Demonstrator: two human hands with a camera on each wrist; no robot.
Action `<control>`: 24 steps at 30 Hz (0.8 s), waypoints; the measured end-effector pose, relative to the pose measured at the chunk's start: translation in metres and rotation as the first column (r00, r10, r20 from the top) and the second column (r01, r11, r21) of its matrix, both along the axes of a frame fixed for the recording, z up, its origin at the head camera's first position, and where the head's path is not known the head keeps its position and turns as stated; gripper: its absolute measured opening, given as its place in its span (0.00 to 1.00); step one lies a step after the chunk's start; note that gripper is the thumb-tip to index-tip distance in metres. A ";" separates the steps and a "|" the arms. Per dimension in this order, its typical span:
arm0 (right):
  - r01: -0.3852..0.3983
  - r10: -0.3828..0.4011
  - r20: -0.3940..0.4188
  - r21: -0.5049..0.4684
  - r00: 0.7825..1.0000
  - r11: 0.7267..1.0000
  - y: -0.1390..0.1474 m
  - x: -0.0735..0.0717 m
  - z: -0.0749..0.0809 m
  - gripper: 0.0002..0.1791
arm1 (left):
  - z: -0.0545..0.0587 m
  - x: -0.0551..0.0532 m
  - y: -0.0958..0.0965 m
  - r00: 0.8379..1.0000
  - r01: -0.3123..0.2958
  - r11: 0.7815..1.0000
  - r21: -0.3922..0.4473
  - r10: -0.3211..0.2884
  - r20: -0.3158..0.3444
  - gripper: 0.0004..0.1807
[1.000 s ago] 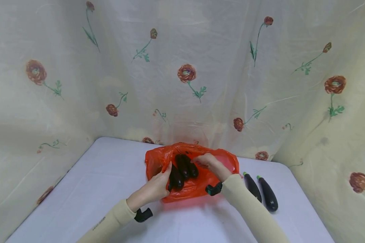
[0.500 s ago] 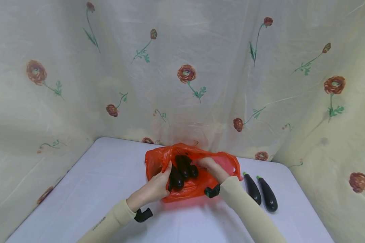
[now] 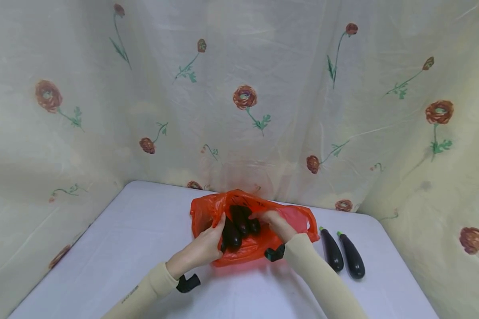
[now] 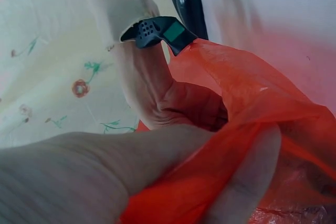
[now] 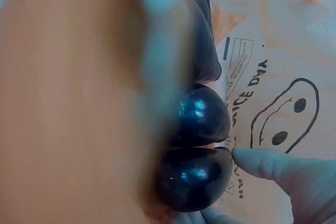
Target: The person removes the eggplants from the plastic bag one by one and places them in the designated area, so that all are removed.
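Note:
On the table, a thin red plastic bag lies with its mouth held wide. My left hand pinches the near left rim; in the left wrist view a fold of the bag runs between thumb and finger. Inside are several dark glossy eggplants, among them a left one and a right one. My right hand reaches into the bag. In the right wrist view its thumb meets the lower eggplant, with fingers on the eggplant's other side. The palm hides part of that view.
Two more eggplants, one nearer the bag and one farther right, lie on the white table beside my right forearm. A flowered curtain closes off the back and sides.
My right hand has moved slightly nearer and lower into the bag, and the forearm has shifted left. The bag's right rim has sagged a little. My left hand keeps its place.

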State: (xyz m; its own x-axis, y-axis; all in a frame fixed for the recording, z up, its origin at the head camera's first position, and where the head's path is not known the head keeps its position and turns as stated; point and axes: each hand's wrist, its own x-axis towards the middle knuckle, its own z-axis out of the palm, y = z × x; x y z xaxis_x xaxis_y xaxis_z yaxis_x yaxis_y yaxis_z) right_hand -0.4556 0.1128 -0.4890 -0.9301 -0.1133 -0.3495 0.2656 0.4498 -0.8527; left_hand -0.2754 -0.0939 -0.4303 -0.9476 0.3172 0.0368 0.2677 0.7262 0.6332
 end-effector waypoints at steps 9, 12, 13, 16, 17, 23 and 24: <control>-0.142 0.142 -0.013 -0.056 0.990 0.988 0.003 0.017 0.019 0.17 | -0.002 0.002 0.002 1.000 0.020 1.000 -0.014 -0.020 -0.001 0.57; -0.105 0.103 0.033 0.052 0.994 0.993 -0.002 0.010 0.017 0.21 | -0.004 0.004 0.002 0.999 0.035 0.999 -0.019 -0.035 -0.002 0.57; -0.125 0.123 0.033 0.054 0.992 0.991 0.001 -0.005 0.002 0.22 | -0.004 0.004 0.002 0.999 0.037 0.999 -0.022 -0.037 -0.001 0.57; -0.264 0.265 -0.006 0.023 0.964 0.964 0.018 -0.063 -0.057 0.20 | -0.005 0.005 0.003 0.999 0.037 0.999 -0.035 -0.037 -0.005 0.57; -0.300 0.300 -0.013 0.003 0.954 0.954 0.024 -0.077 -0.070 0.19 | -0.006 0.005 0.003 0.999 0.037 0.998 -0.042 -0.037 -0.007 0.57; -0.286 0.285 -0.029 0.000 0.958 0.958 0.000 -0.003 0.011 0.27 | -0.006 0.006 0.005 0.999 0.035 0.997 -0.065 -0.036 -0.009 0.57; -0.286 0.285 -0.043 -0.006 0.957 0.958 -0.005 0.013 0.027 0.29 | -0.006 0.007 0.005 0.999 0.034 0.997 -0.068 -0.035 -0.009 0.57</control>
State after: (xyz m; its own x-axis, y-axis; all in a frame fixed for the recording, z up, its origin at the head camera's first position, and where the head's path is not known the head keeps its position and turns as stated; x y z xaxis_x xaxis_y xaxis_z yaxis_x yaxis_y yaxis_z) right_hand -0.4425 0.1079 -0.4618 -0.8718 -0.3802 -0.3088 0.0922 0.4919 -0.8658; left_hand -0.2688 -0.0889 -0.4362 -0.9359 0.3515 0.0237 0.2992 0.7576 0.5801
